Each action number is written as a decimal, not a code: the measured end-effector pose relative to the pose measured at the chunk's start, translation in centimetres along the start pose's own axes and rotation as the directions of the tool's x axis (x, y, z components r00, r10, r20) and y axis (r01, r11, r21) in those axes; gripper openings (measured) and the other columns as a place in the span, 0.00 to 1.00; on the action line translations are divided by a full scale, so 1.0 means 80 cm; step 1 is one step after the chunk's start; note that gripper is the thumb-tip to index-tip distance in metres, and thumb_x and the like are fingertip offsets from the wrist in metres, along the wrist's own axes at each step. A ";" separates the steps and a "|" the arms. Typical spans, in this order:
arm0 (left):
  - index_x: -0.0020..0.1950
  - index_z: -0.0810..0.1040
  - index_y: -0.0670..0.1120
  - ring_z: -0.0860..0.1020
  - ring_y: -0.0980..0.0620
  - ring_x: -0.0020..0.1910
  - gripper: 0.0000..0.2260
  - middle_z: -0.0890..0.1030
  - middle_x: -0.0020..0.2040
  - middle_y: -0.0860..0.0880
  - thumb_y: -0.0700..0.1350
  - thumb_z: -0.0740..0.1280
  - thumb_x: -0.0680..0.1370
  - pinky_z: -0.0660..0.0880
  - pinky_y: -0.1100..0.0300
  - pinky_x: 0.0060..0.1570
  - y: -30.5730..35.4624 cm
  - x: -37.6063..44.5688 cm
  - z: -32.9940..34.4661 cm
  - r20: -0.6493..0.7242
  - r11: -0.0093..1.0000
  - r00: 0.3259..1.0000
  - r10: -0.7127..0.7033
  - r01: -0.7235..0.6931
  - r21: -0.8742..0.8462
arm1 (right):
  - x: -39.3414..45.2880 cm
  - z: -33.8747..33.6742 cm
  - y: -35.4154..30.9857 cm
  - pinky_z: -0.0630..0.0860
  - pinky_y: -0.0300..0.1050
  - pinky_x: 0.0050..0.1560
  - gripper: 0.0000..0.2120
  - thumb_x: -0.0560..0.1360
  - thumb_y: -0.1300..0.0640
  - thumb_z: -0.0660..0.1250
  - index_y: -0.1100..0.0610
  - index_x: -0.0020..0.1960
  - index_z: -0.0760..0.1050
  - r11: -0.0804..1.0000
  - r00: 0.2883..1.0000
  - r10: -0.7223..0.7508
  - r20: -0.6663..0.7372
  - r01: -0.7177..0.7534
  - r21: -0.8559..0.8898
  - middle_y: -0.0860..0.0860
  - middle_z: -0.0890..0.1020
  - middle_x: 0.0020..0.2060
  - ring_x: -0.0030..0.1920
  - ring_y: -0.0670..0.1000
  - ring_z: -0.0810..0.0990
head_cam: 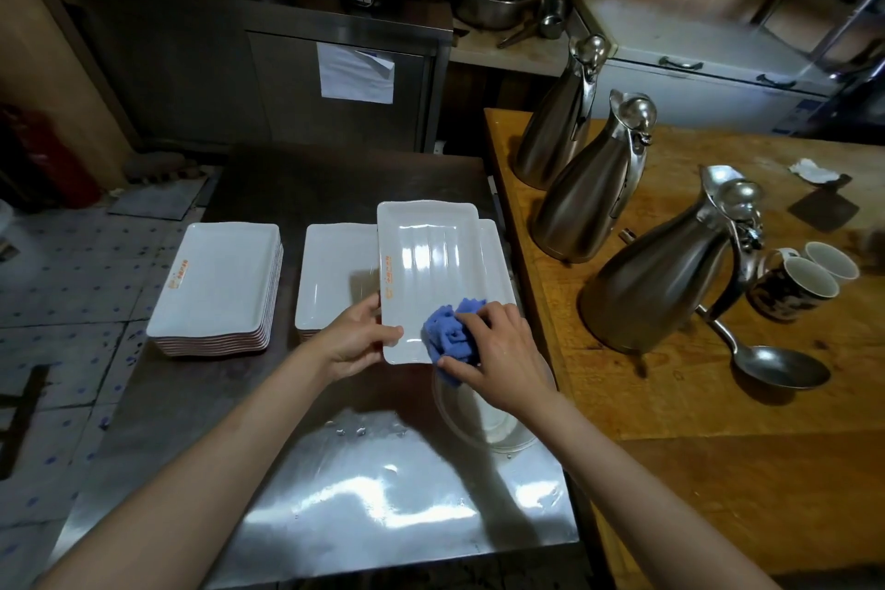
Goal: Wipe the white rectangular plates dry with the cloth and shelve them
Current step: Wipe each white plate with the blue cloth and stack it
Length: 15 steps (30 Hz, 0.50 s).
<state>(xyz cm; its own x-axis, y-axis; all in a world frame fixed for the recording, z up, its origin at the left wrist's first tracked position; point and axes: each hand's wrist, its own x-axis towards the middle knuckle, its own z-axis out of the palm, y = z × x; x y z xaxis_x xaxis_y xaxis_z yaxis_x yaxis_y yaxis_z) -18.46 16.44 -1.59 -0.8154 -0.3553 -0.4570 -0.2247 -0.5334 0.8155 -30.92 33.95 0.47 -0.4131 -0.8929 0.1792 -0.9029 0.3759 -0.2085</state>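
A white rectangular plate [431, 264] with an orange mark is held above the steel table. My left hand [354, 340] grips its near left corner, thumb on the rim. My right hand [498, 350] holds a crumpled blue cloth [452, 333] and presses it on the plate's near right part. Under the held plate lies a stack of the same white plates [335, 278]. A taller stack of white plates [215, 290] stands to the left.
The steel table [383, 503] has water drops near its middle. A clear round bowl [493, 426] sits below my right hand. On the wooden table [694, 398] to the right stand three steel jugs [661, 287], two mugs [795, 287] and a ladle [776, 367].
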 end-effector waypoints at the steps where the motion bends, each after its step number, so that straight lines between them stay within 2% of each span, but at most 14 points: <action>1: 0.72 0.66 0.46 0.74 0.40 0.64 0.28 0.75 0.65 0.41 0.25 0.60 0.75 0.78 0.48 0.54 -0.001 0.000 -0.002 -0.007 1.000 1.000 -0.003 0.003 -0.001 | -0.001 0.003 -0.001 0.73 0.49 0.43 0.26 0.70 0.34 0.59 0.54 0.54 0.76 1.000 1.000 -0.008 -0.027 0.008 -0.008 0.52 0.73 0.43 0.44 0.53 0.72; 3: 0.72 0.66 0.46 0.74 0.40 0.64 0.29 0.75 0.65 0.41 0.25 0.60 0.75 0.76 0.47 0.56 -0.003 0.001 -0.004 -0.018 1.000 1.000 -0.008 0.008 -0.002 | -0.003 0.009 -0.004 0.73 0.47 0.40 0.22 0.70 0.36 0.60 0.54 0.49 0.76 1.000 0.998 -0.025 -0.059 0.024 -0.020 0.52 0.73 0.41 0.42 0.52 0.71; 5: 0.72 0.66 0.46 0.74 0.40 0.64 0.29 0.76 0.65 0.41 0.25 0.60 0.75 0.75 0.47 0.57 -0.003 0.001 -0.006 -0.019 1.000 1.000 -0.008 0.008 -0.003 | -0.005 0.014 -0.005 0.72 0.47 0.41 0.20 0.71 0.39 0.60 0.55 0.46 0.76 0.999 0.994 -0.045 -0.098 0.046 0.003 0.52 0.73 0.42 0.42 0.52 0.71; 10: 0.71 0.67 0.45 0.75 0.40 0.64 0.27 0.76 0.64 0.41 0.25 0.60 0.75 0.74 0.46 0.59 0.002 -0.003 -0.007 -0.012 1.000 1.000 0.001 -0.001 0.010 | -0.004 0.017 -0.008 0.68 0.41 0.50 0.16 0.71 0.45 0.64 0.58 0.48 0.76 0.993 0.984 -0.034 -0.173 0.054 0.107 0.53 0.77 0.48 0.50 0.51 0.71; 13: 0.71 0.67 0.47 0.74 0.41 0.64 0.28 0.76 0.65 0.42 0.25 0.61 0.75 0.75 0.46 0.58 0.005 -0.005 -0.009 -0.003 1.000 1.000 -0.001 0.001 0.019 | -0.005 0.012 -0.012 0.73 0.46 0.45 0.12 0.68 0.58 0.71 0.60 0.48 0.73 0.955 0.983 0.066 -0.173 -0.012 0.297 0.55 0.77 0.43 0.43 0.53 0.74; 15: 0.71 0.67 0.47 0.74 0.41 0.64 0.28 0.76 0.65 0.43 0.26 0.61 0.75 0.75 0.46 0.59 0.004 -0.008 -0.011 -0.002 0.999 1.000 -0.009 0.009 0.030 | -0.001 0.002 -0.011 0.75 0.50 0.40 0.13 0.67 0.66 0.71 0.62 0.50 0.73 0.910 0.965 0.171 -0.198 -0.078 0.408 0.56 0.76 0.43 0.41 0.54 0.76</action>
<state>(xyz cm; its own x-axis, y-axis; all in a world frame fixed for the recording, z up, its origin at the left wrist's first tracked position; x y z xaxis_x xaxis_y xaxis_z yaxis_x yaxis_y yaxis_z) -17.54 15.81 -1.37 -0.8125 -0.3517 -0.4650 -0.2482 -0.5131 0.8217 -30.13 33.64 0.52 -0.5767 -0.7486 0.3272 -0.7408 0.3104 -0.5958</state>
